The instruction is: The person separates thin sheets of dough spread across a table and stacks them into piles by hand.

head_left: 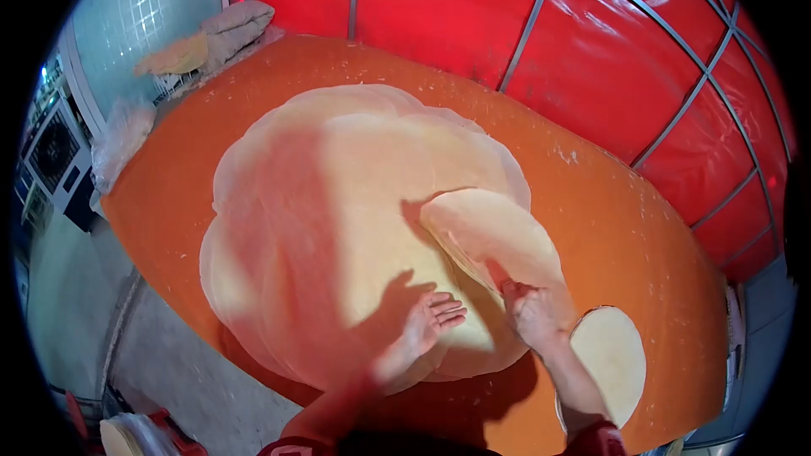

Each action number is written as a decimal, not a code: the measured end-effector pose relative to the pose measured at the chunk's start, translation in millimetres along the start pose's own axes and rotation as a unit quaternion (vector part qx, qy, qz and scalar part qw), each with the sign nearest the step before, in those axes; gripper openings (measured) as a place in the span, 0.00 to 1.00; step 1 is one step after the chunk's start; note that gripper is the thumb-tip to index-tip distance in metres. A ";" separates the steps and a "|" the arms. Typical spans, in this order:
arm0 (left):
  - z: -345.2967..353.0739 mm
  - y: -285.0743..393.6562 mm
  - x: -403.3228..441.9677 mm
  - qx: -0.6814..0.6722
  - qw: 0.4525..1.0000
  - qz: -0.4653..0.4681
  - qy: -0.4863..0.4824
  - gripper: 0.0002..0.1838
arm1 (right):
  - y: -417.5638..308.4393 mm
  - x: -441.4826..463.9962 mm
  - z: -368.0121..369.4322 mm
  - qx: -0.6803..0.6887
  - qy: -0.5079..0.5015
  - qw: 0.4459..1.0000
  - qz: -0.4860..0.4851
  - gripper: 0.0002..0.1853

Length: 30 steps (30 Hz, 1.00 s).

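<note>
Thin, pale round dough sheets (380, 160) lie overlapped in a wide, scalloped spread on the orange table. My right hand (532, 311) is closed on the near edge of a dough sheet (498, 224), which is partly lifted and casts a shadow on the spread; its layered edge looks like more than one sheet. Palm up and fingers apart, my left hand (429, 323) hovers over the spread with nothing in it. To the right, partly behind my right forearm, rests a smaller round stack of dough (610, 359).
The orange table (650, 245) is bordered by a red panelled wall (448, 8) at the back. Folded cloth (241, 25) sits at the far left corner, with a clear plastic bag (122, 139) below it. Bottom left, more pale rounds (118, 437) stand beside plastic wrap.
</note>
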<state>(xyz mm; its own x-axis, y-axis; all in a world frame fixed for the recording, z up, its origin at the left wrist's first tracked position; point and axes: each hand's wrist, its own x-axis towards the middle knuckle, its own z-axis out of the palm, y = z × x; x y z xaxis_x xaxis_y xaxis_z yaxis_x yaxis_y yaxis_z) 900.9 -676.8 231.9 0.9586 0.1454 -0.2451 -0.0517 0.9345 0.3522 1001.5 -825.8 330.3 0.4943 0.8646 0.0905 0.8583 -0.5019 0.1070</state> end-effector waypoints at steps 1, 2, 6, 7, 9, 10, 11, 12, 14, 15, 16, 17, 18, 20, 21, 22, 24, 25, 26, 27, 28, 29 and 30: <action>2.3 1.3 -2.5 -0.012 1.000 -0.006 -0.023 0.16 | -17.3 1.9 -48.6 -0.009 -0.001 0.999 -0.049 0.04; 4.3 1.1 -4.3 -0.026 0.998 -0.013 -0.048 0.17 | -30.3 0.6 -81.2 -0.020 -0.001 0.995 -0.098 0.06; -3.1 0.9 -10.8 -0.108 0.981 -0.046 -0.157 0.21 | -79.7 -12.9 -149.1 -0.022 -0.116 0.956 -0.269 0.15; -11.3 2.9 -13.8 -0.134 0.970 -0.058 -0.192 0.22 | -81.1 -12.1 -151.1 0.018 -0.099 0.944 -0.314 0.14; -26.9 7.9 -18.2 -0.167 0.951 -0.071 -0.249 0.24 | -60.2 2.2 -178.2 0.210 -0.261 0.926 -0.175 0.09; -35.7 13.3 -23.3 -0.168 0.951 -0.069 -0.251 0.25 | -44.8 3.5 -180.1 0.213 -0.262 0.924 -0.179 0.09; -45.5 19.2 -29.7 -0.145 0.962 -0.052 -0.227 0.26 | -25.9 1.4 -178.1 0.400 -0.117 0.904 -0.093 0.09; -27.7 33.6 -47.3 -0.032 0.998 0.025 -0.048 0.29 | -9.8 -1.0 -174.9 0.562 0.033 0.827 0.006 0.11; -20.6 51.1 -75.1 0.105 0.982 0.040 0.155 0.32 | -16.5 8.2 -194.0 0.586 0.194 0.730 0.293 0.17; -33.7 53.3 -82.6 0.131 0.982 0.086 0.105 0.32 | 0.9 8.7 -181.4 0.723 0.153 0.613 0.279 0.17; -42.0 56.2 -87.7 0.156 0.977 0.137 0.050 0.33 | 15.0 4.9 -159.2 0.728 0.140 0.605 0.290 0.18; -44.4 62.0 -90.2 0.156 0.977 0.135 0.050 0.33 | 28.2 3.0 -130.3 0.733 0.130 0.597 0.298 0.20; -44.8 69.8 -91.7 0.197 0.967 0.147 0.067 0.31 | 39.1 -4.7 -89.7 0.743 0.119 0.568 0.333 0.22; -42.6 82.6 -94.9 0.274 0.941 0.166 0.105 0.28 | 38.4 -27.9 -6.0 0.762 0.091 0.522 0.373 0.24; -41.5 84.7 -95.3 0.309 0.926 0.176 0.125 0.27 | 35.4 -40.9 32.3 0.771 0.073 0.508 0.376 0.24; -41.1 84.0 -95.5 0.344 0.909 0.185 0.146 0.25 | 34.7 -58.5 84.9 0.794 0.059 0.480 0.368 0.24; -44.5 72.6 -84.9 0.378 0.875 0.243 0.179 0.23 | 29.7 -74.2 109.0 0.815 0.039 0.451 0.362 0.24; -44.8 69.9 -79.3 0.415 0.834 0.302 0.204 0.21 | 25.7 -75.0 99.0 0.839 0.058 0.420 0.341 0.24; -36.7 71.9 -82.7 0.414 0.834 0.298 0.209 0.21 | 22.1 -77.8 92.5 0.861 0.077 0.387 0.322 0.24; -22.9 77.3 -89.5 0.387 0.861 0.230 0.237 0.19 | 20.8 -82.0 93.6 0.860 0.074 0.384 0.326 0.24; -16.0 79.4 -93.3 0.359 0.881 0.163 0.261 0.18 | 20.7 -84.9 95.1 0.856 0.060 0.393 0.331 0.21; -22.0 79.9 -98.1 0.359 0.881 0.161 0.263 0.18 | 21.6 -86.0 95.8 0.851 0.045 0.402 0.334 0.19; -34.1 81.7 -106.8 0.360 0.894 0.167 0.209 0.19 | 16.3 -83.0 92.0 0.851 0.045 0.401 0.335 0.19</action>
<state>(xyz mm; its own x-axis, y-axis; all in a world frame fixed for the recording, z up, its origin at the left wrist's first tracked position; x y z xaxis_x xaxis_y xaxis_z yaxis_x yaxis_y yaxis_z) 784.8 -604.9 256.0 0.7267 0.6269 -0.2808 0.0228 0.3866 0.9220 987.2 -903.5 233.5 0.7509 0.5071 -0.4230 -0.5758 0.1891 -0.7954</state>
